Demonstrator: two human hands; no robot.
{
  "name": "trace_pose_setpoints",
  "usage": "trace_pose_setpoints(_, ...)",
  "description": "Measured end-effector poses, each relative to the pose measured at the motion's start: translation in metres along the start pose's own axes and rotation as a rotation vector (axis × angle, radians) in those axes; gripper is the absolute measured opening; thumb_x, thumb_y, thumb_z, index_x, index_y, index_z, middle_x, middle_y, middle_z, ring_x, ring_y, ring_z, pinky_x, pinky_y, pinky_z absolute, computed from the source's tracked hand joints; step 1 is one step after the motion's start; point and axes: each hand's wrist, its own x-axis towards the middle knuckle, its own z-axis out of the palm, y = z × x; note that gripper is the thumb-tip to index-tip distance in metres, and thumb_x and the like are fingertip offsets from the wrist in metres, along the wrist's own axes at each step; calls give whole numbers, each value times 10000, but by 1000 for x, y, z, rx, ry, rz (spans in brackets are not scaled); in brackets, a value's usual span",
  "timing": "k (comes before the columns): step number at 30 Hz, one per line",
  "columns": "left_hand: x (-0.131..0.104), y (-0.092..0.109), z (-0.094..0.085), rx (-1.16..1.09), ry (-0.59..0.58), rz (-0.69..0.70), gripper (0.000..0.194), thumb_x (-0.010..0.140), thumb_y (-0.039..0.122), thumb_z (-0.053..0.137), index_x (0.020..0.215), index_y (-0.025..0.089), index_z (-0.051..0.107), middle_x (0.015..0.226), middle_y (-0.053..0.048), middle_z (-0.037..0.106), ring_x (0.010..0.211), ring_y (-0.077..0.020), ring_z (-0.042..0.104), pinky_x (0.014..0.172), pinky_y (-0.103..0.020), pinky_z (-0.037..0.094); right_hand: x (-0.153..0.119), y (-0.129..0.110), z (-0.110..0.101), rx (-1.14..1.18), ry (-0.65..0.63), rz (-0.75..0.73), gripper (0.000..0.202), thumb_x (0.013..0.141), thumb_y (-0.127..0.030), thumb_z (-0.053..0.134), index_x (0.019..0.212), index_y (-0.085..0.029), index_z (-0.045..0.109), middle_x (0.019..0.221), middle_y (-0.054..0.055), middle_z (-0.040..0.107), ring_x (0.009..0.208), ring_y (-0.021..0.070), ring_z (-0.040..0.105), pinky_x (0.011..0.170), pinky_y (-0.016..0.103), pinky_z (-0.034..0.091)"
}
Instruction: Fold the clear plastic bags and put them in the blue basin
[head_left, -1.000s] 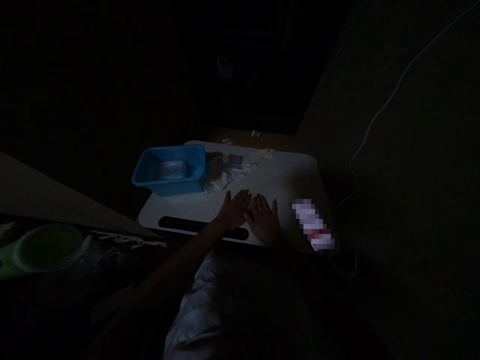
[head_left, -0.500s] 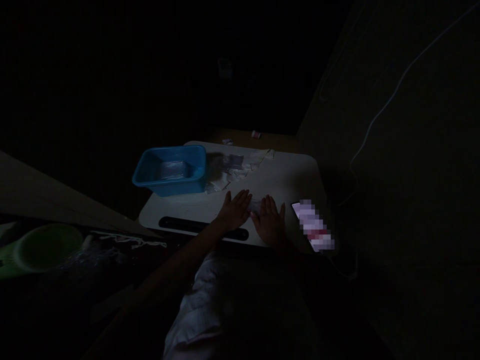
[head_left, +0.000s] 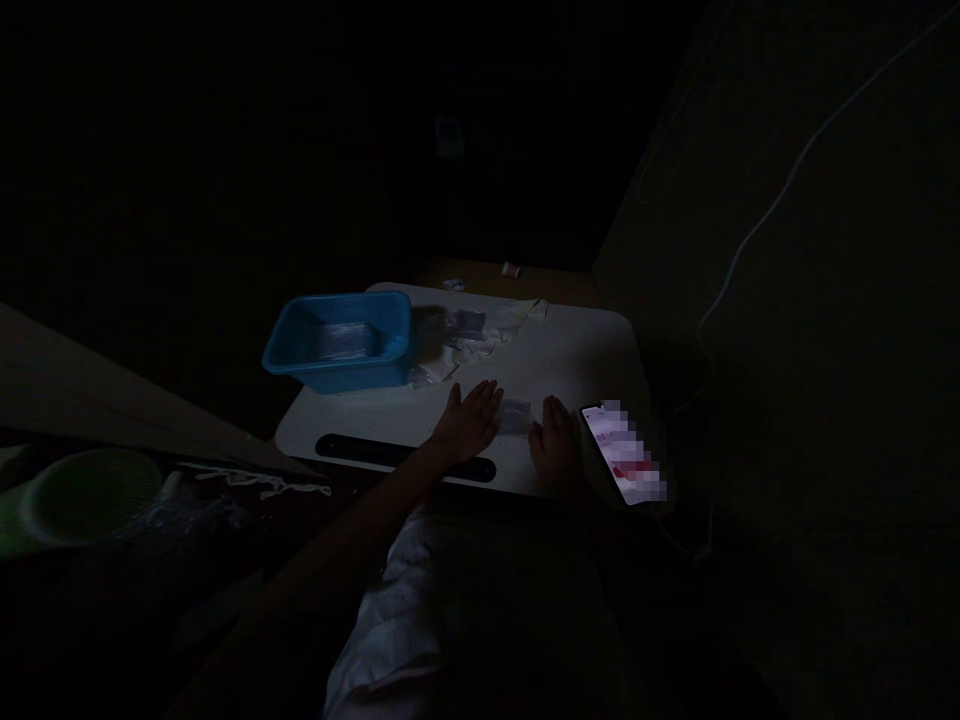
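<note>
My left hand (head_left: 469, 420) lies flat on the small white table (head_left: 592, 350), its fingers spread at the left edge of a clear plastic packet (head_left: 514, 417). On the packet's other side rests my right hand (head_left: 555, 440), fingers stretched out and close together, just beside the packet's right edge. Dim light hides fine detail of the packet. A blue plastic basin (head_left: 352, 375) stands at the table's left, with clear plastic packets (head_left: 345, 340) inside it. Crumpled clear and whitish plastic (head_left: 435, 362) lies right of the basin, with another small packet (head_left: 469, 323) on it.
A lit phone (head_left: 622, 455) lies at the table's right edge. Along the front edge runs a black slot (head_left: 375, 452). A green basket (head_left: 94, 495) sits low at the left. A white cable (head_left: 795, 170) hangs along the right wall.
My right hand has shifted right, off the packet, and its fingers have drawn together. More of the packet shows between the hands. My left hand has stayed in place.
</note>
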Motion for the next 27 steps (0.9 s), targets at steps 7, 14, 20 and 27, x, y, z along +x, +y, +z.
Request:
trace_pose_setpoints(7, -1, -1, 3, 1, 43, 19, 479, 917, 298, 234, 1368, 142, 275, 1437, -123, 257, 1322, -238, 229, 1014, -553, 173, -3, 12, -5, 189, 73, -49, 297, 750, -114, 383, 861, -120, 658, 1129, 141, 565, 1086, 232, 484, 948, 371, 398)
trace_pose_setpoints(14, -1, 0, -2, -27, 11, 13, 491, 915, 314, 245, 1374, 141, 265, 1434, -130, 262, 1319, -245, 234, 1008, -558, 174, -2, 11, -8, 240, 119, -117, 294, 734, -100, 403, 866, -166, 657, 1061, 102, 593, 1028, 228, 503, 895, 400, 436)
trace_pose_setpoints(20, -2, 1, -3, -27, 2, 7, 504, 913, 321, 264, 1381, 136, 241, 1440, -132, 244, 1321, -244, 227, 1006, -566, 169, -2, 8, -11, 203, 73, -178, 276, 716, -91, 433, 867, -135, 660, 1052, 123, 597, 1025, 242, 486, 909, 405, 411)
trace_pose_setpoints(27, -2, -1, -1, -2, 39, 34, 506, 908, 331, 290, 1393, 213, 211, 1445, -122, 245, 1322, -256, 225, 996, -558, 190, -2, 5, -15, 203, 48, -206, 271, 721, -93, 441, 868, -160, 659, 1027, 96, 605, 1011, 228, 485, 892, 392, 404)
